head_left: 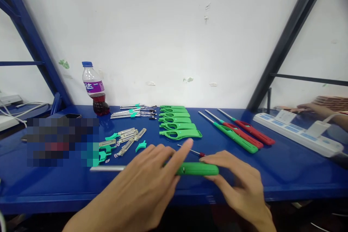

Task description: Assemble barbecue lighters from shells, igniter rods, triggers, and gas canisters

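Near the front edge of the blue table, a green long-nosed gas lighter (199,169) lies level across both my hands, its metal tube pointing left. My left hand (148,185) wraps round its middle, the index finger raised. At the handle's right end, my right hand (239,185) pinches it between thumb and fingers. Just behind the lighter lies a small screwdriver (201,154) with a red handle, partly hidden by my right fingers. Green handle shells (181,135) are lined up farther back. To the left are clear fuel tanks (127,145) and green triggers (140,146).
Metal tubes with wires (130,112) lie at the back left, near a drink bottle (94,88). Finished-looking green and red lighters (236,136) rest at the right, before a white power strip (296,134). Another person's hand (318,110) shows at far right.
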Demonstrator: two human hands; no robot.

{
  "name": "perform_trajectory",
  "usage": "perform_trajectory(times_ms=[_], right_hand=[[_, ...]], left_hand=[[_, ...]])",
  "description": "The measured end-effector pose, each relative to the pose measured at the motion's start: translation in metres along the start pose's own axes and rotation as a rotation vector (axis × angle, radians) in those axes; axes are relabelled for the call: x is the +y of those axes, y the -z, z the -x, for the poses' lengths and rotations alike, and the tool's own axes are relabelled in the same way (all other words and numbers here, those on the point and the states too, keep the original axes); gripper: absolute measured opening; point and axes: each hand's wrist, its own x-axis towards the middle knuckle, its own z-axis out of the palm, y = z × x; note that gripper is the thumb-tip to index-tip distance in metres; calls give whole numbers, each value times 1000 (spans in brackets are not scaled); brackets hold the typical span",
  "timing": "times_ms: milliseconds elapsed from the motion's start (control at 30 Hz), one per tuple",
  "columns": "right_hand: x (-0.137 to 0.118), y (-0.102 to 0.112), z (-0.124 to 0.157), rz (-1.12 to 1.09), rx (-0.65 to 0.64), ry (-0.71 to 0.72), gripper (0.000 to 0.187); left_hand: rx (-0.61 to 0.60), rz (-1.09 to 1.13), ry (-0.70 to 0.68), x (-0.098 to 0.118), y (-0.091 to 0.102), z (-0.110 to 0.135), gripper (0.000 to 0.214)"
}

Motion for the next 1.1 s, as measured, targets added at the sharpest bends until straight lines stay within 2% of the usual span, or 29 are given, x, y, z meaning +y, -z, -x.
perform_trajectory(times_ms=[67, 133, 233, 333, 467, 667, 733, 800, 967, 1033, 1100], right_hand=[[3, 1, 4, -24, 61, -29, 22], [5, 2, 7, -93, 71, -48, 24], [0, 3, 7, -209, -10, -74, 24], [-9, 3, 5, -217, -152, -156, 27], [-19, 5, 2, -190, -435, -212, 49], [-32, 6, -2, -205, -576, -191, 79], [-35, 6, -1, -179, -605, -172, 84], [-35, 3, 2, -149, -575, -169, 82], [-23, -6, 18, -10, -302, -181, 74], [-17, -9, 26, 60, -223, -186, 71], [-13, -11, 32, 108, -170, -183, 66]], left_hand=[[49, -61, 61, -16, -1, 4, 65], [6, -103, 96, -35, -1, 9, 50], [-87, -188, 103, -50, -2, 11, 58], [-167, -258, 56, -43, -5, 1, 60], [-279, -296, 37, -24, -10, -13, 43], [-292, -293, 41, -21, -15, -18, 41], [-236, -303, 18, -22, -20, -17, 36], [-107, -334, 7, -21, -26, -17, 32], [290, -374, 1, -6, -31, -16, 47], [339, -353, 1, 1, -29, -16, 51], [320, -334, -4, 6, -25, -16, 55]])
